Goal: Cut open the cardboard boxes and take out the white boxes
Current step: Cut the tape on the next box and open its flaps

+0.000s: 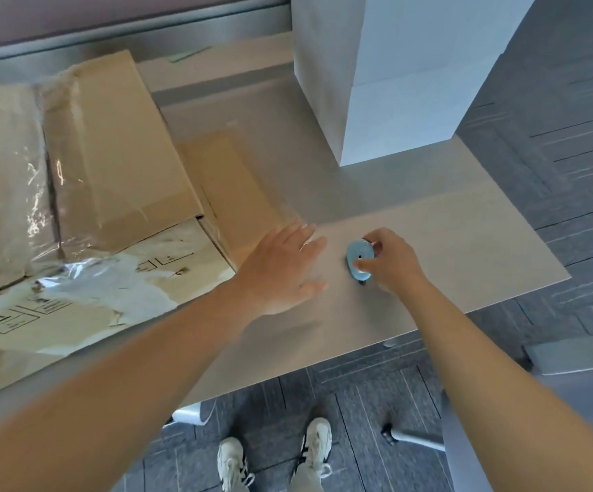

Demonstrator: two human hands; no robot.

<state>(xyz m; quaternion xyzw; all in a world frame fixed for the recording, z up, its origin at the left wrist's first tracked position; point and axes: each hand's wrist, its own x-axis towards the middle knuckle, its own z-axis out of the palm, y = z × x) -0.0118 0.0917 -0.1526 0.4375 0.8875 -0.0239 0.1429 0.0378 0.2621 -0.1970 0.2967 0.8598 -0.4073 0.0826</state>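
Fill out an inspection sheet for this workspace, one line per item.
Surface: grey table, bare at its right end.
Job's things: cardboard box on the left, flaps taped, loose clear plastic wrap over its near side; stack of white boxes upright at the far right.
Tool: small blue cutter on the table.
Clutter: flat cardboard sheet beside the box.
Hands: left hand spread flat over the table, holding nothing; right hand pinches the cutter with its fingers.
Cables: nothing seen.
Surroundings: grey carpet tiles, the person's pale shoes, a chair base.
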